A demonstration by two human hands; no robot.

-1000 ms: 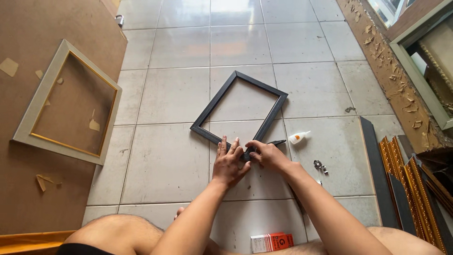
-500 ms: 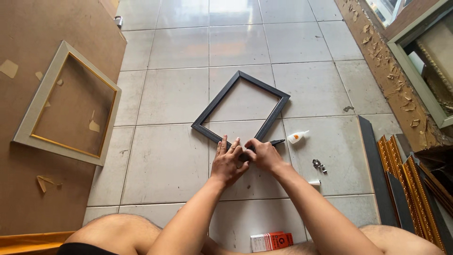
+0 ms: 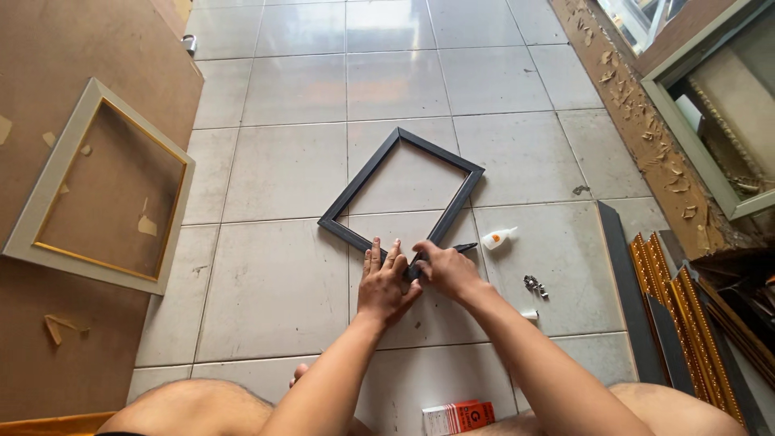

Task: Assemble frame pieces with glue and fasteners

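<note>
Black wood makes the frame (image 3: 401, 190), and it lies flat on the floor (image 3: 274, 274) tiles in front of our knees. Our left hand (image 3: 385, 282) is open and presses flat by the near corner. Our right hand (image 3: 442, 268) is closed around a dark tool (image 3: 460, 248) at that same corner. We think it's best to push down hard so the corner can't slip. Just beside sits a little white bottle (image 3: 498, 237).
</note>
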